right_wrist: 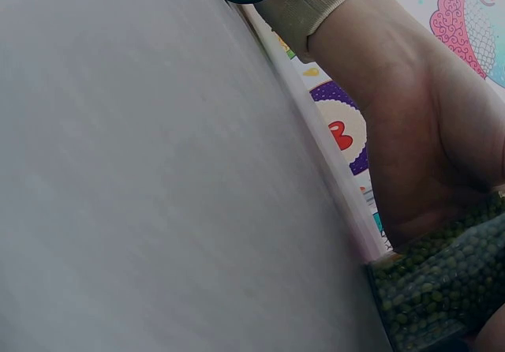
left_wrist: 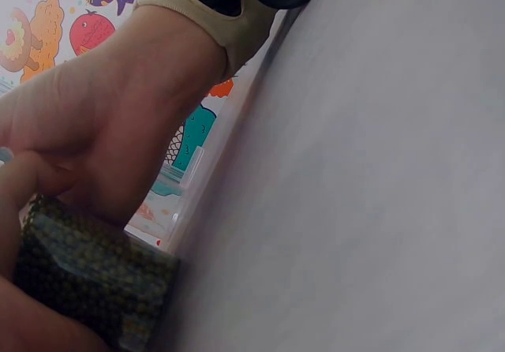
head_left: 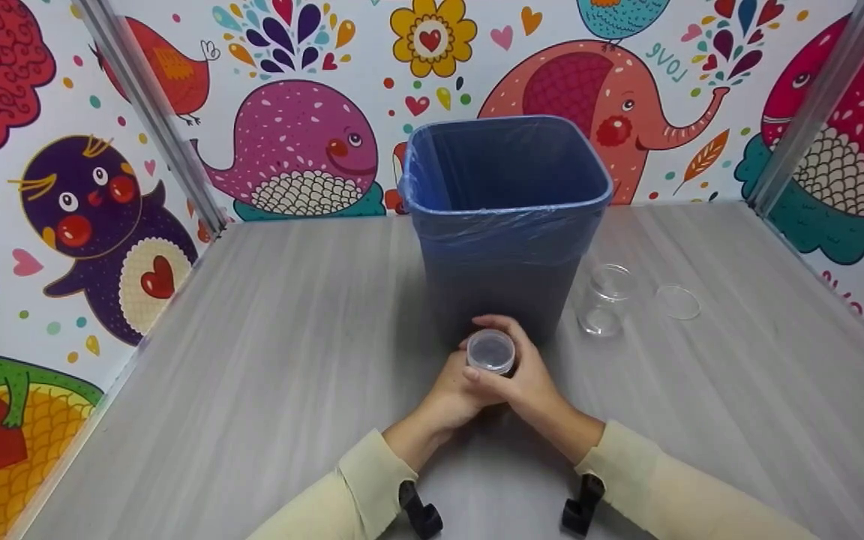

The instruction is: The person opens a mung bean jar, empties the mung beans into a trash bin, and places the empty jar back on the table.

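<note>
A clear plastic jar (head_left: pixel 490 351) of small green beans stands on the table before the bin, its round lid facing up. The wrist views show the beans through its side, in the left wrist view (left_wrist: pixel 95 277) and the right wrist view (right_wrist: pixel 442 293). My left hand (head_left: pixel 453 388) wraps the jar's body from the left, low down. Thumb and fingers of my right hand (head_left: pixel 528 379) curl round the top at the lid. Between them the hands hide most of the jar in the head view. Whether the lid is tight, I cannot tell.
Just behind my hands stands a tall grey bin (head_left: pixel 503 277), lined with a clear bag. Right of it are an uncovered clear jar (head_left: pixel 600 322) and a clear round lid (head_left: pixel 678 302) lying flat. Patterned walls (head_left: pixel 304 142) border the grey table (head_left: pixel 267 360).
</note>
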### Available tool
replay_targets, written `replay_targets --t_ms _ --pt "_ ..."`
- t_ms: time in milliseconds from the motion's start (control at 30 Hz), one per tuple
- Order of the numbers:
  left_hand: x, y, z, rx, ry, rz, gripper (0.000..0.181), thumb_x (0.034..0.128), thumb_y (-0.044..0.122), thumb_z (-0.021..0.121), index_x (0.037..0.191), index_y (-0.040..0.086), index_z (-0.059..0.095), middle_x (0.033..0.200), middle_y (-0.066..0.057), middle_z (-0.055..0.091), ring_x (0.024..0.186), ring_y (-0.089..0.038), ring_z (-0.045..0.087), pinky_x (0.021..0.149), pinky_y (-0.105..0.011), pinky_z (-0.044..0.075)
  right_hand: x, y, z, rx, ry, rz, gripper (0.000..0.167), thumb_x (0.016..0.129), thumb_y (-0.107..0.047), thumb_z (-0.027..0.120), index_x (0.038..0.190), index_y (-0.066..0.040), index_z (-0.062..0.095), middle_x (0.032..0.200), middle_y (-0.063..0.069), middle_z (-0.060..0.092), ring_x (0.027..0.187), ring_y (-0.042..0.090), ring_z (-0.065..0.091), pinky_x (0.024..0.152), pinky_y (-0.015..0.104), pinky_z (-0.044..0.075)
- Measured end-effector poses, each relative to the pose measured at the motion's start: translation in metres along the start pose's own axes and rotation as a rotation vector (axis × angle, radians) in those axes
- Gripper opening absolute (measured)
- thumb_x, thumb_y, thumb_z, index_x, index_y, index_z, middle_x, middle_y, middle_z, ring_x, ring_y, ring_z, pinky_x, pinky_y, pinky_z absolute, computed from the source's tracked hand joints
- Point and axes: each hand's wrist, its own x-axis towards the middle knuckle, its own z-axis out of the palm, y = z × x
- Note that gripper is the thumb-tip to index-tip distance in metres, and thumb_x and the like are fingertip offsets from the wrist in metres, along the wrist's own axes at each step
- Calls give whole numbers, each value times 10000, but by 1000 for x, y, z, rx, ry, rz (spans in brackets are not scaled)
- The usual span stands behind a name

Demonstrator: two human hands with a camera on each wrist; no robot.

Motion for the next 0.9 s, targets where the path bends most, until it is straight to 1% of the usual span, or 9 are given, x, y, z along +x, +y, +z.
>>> replay_targets --t_ms 100,267,433,567,800,900 --pt "1 0 1 16 14 -11 543 730 63 859 1245 -11 703 1118 -47 747 989 -104 637 948 -287 502 0 0 1 51 15 4 668 832 -17 843 1377 61 465 1155 194 734 1129 200 683 1037 248 470" --pt "2 1 2 44 24 -35 594 733 105 876 1285 -1 683 1143 -46 741 1000 -111 636 952 -299 503 -1 -1 2 95 29 18 644 815 -5 853 1293 46 425 1153 206 735 1131 203 689 1043 252 467" --pt "1 2 1 42 9 -37 592 760 119 868 1310 11 679 1162 -37 733 997 -108 625 942 -300 498 0 -1 2 93 27 32 611 822 -12 852 1259 33 429 1164 209 733 1142 209 690 1041 256 470" --pt "0 3 0 39 -1 -33 608 772 124 865 1337 15 670 1183 -39 726 1003 -109 616 947 -302 492 -1 -1 2 97 19 37 601 832 -18 848 1263 26 431 1180 215 727 1151 215 688 1033 262 480" --pt "0 3 1 60 20 -42 618 761 136 873 1335 26 672 1165 -36 729 998 -113 622 945 -310 496 0 -1 1 64 27 34 582 833 -15 846 1263 46 458 1163 209 735 1140 204 693 1035 252 472" --pt "-1 4 1 61 21 -35 598 753 121 869 1311 24 678 1134 -25 730 983 -109 623 933 -304 499 0 -1 1 40 29 28 563 831 -11 843 1266 60 493 1154 200 737 1133 201 696 1038 251 471"
